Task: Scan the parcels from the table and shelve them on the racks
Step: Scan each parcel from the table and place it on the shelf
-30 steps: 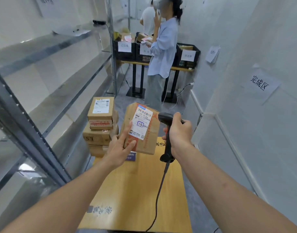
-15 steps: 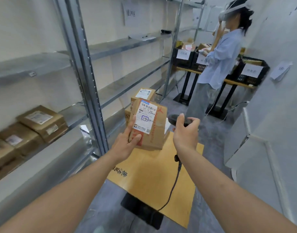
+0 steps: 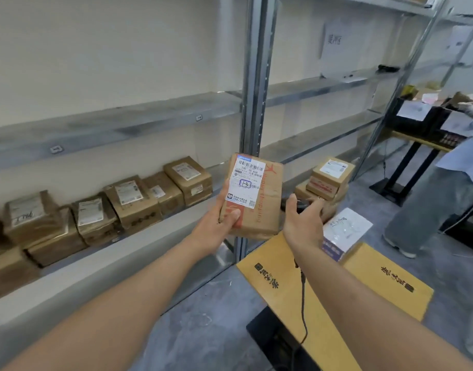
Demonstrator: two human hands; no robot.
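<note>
My left hand (image 3: 216, 223) grips a brown cardboard parcel (image 3: 256, 207) by its lower left edge, holding it upright with the white label facing me. My right hand (image 3: 302, 220) holds the black barcode scanner (image 3: 301, 204), mostly hidden behind the hand; its cable (image 3: 303, 303) hangs down over the wooden table (image 3: 291, 287). A stack of brown parcels (image 3: 328, 180) and a white pouch (image 3: 345, 231) lie on the table's far end. Several parcels (image 3: 139, 199) sit in a row on the low shelf of the metal rack (image 3: 254, 76).
The rack's upper shelves (image 3: 117, 124) run along the left wall. A person in a light blue shirt (image 3: 460, 167) stands at right by a second table with black crates (image 3: 423, 119). Grey floor (image 3: 203, 317) lies between rack and table.
My view has swung left toward the rack, bringing the shelved parcels into sight. The parcel stays in my left hand; my right hand with the scanner has dropped lower beside it.
</note>
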